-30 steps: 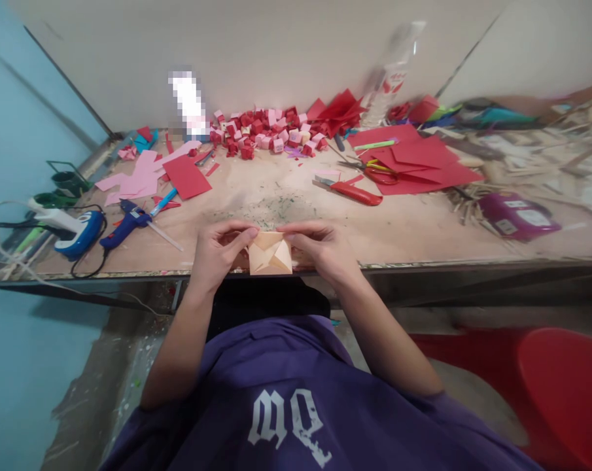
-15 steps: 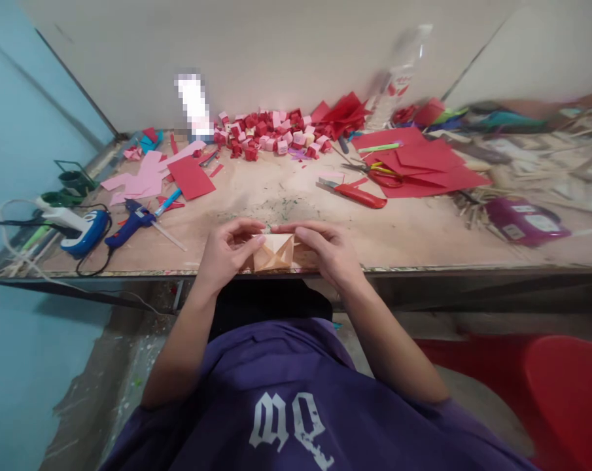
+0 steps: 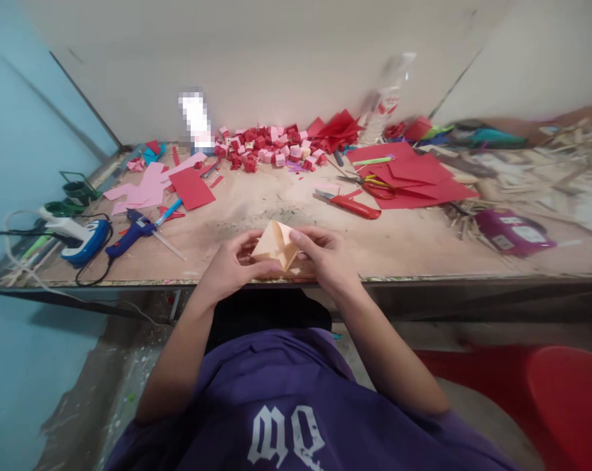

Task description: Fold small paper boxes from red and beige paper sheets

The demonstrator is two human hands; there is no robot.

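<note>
A small piece of folded cream paper (image 3: 275,243) is between my hands, just above the table's front edge. Its creased flaps form a tilted diamond shape. My left hand (image 3: 231,265) grips its left side, with the thumb along the lower edge and the fingers behind. On the other side, my right hand (image 3: 322,255) pinches it, thumb on the front face near the upper right edge. The fingers behind the paper are partly hidden.
Many red and pink paper cubes (image 3: 271,147) lie at the back. Red-handled scissors (image 3: 374,188), a red-handled cutter (image 3: 349,205) and red paper sheets (image 3: 423,173) are right of centre. A blue glue gun (image 3: 136,232) and a power strip (image 3: 87,242) are at left.
The folded paper has turned from lying roughly square to a tilted diamond. My left thumb has moved down from its top to its lower edge. The view has shifted slightly.
</note>
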